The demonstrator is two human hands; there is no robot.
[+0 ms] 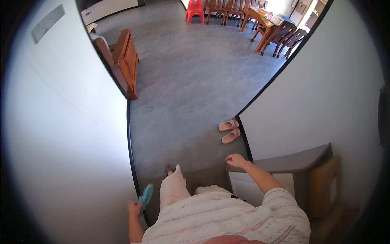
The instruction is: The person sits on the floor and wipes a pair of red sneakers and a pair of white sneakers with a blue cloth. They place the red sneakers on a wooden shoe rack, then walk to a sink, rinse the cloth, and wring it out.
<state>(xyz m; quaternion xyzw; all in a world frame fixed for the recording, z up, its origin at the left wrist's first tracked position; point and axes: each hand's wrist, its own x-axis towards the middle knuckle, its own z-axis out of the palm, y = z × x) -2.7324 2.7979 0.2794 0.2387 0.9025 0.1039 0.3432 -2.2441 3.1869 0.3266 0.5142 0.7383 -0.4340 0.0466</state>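
My left hand (134, 208) is low beside the left wall and grips a teal fuzzy cloth (147, 195), which sticks up and forward from the fist. My right hand (235, 160) hangs out ahead of my body, fingers curled in, with nothing visible in it. Under the right forearm stands a low cabinet (292, 161) with a grey-brown top and white front. A pair of pink slippers (230, 136) lies on the floor by the right wall corner, beyond the right hand. One foot in a dark shoe (169, 168) shows below my light trousers.
Walls flank this passage on the left (76, 122) and right (292, 100). A yellow-brown box (324, 186) stands by the cabinet. Ahead, grey floor (182, 76) leads to a wooden sofa (126, 64), a red plastic chair (195, 12), and a wooden table (263, 19) with several chairs.
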